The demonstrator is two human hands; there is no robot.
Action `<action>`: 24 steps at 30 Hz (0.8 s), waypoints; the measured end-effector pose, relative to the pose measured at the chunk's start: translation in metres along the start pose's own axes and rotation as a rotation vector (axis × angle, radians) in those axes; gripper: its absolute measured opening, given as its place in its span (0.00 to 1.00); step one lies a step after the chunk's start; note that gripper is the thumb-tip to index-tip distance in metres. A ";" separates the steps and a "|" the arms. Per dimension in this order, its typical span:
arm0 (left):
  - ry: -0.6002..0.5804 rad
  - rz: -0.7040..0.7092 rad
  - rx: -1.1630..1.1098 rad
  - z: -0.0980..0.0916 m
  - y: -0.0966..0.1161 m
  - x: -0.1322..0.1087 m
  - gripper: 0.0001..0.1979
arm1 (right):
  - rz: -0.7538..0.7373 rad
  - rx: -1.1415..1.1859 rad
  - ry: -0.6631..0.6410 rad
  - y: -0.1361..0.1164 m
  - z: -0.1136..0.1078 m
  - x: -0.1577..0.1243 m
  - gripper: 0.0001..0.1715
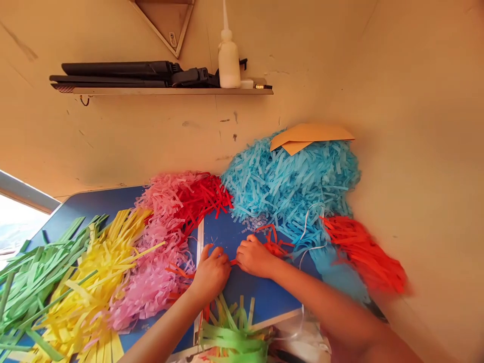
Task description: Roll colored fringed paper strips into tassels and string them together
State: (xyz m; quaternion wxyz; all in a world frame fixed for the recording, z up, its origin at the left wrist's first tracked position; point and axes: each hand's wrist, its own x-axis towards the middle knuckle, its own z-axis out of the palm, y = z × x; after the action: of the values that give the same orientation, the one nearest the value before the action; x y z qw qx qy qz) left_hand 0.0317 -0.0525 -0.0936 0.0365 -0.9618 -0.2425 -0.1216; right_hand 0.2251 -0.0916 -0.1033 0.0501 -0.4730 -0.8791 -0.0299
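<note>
My left hand (214, 272) and my right hand (255, 257) are close together above the blue table (242, 292), fingers curled. A twisted piece of red tissue paper (233, 262) runs between them, pinched from both sides. Loose red fringe (278, 246) sticks out beyond my right hand, and more red strips (181, 272) show left of my left hand. My fingertips are partly hidden. Just below the hands are pale green paper strips (234, 333). A white string (305, 229) hangs down at the right, passing behind my right forearm.
Green (45, 272), yellow (98, 267) and pink fringe (162, 272) lie at left, dark red fringe (204, 199) behind. A big blue fringe heap (291, 181) bears an orange paper (313, 135). Red fringe (366, 252) lies right. A wall shelf (170, 91) holds a glue bottle (229, 63).
</note>
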 end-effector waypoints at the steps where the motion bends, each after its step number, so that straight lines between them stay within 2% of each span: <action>1: -0.010 0.013 0.007 0.000 -0.001 0.002 0.09 | -0.024 -0.003 -0.023 -0.001 -0.003 0.002 0.11; 6: -0.071 0.071 0.019 -0.003 -0.006 0.012 0.12 | -0.113 0.006 -0.121 -0.003 -0.014 0.015 0.10; 9: -0.054 0.049 0.016 -0.005 -0.005 0.013 0.10 | -0.063 0.012 -0.138 0.000 -0.016 0.019 0.08; 12: -0.012 0.005 0.011 -0.004 -0.001 0.009 0.07 | 0.024 0.018 -0.133 0.004 -0.015 0.015 0.10; 18: 0.073 -0.072 -0.006 0.008 0.004 -0.002 0.11 | 0.099 0.053 -0.034 -0.003 -0.010 0.002 0.11; 21: 0.106 -0.050 -0.038 0.014 0.003 -0.010 0.10 | 0.100 0.060 0.020 -0.009 -0.002 -0.009 0.10; 24: 0.129 -0.017 -0.063 0.018 0.000 -0.020 0.09 | 0.109 0.083 0.071 -0.006 0.006 -0.024 0.16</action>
State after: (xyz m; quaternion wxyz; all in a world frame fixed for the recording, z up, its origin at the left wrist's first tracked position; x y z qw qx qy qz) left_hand 0.0184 -0.0600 -0.1159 0.0208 -0.9505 -0.2438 -0.1914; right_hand 0.2333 -0.1144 -0.1118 0.1022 -0.5166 -0.8501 -0.0074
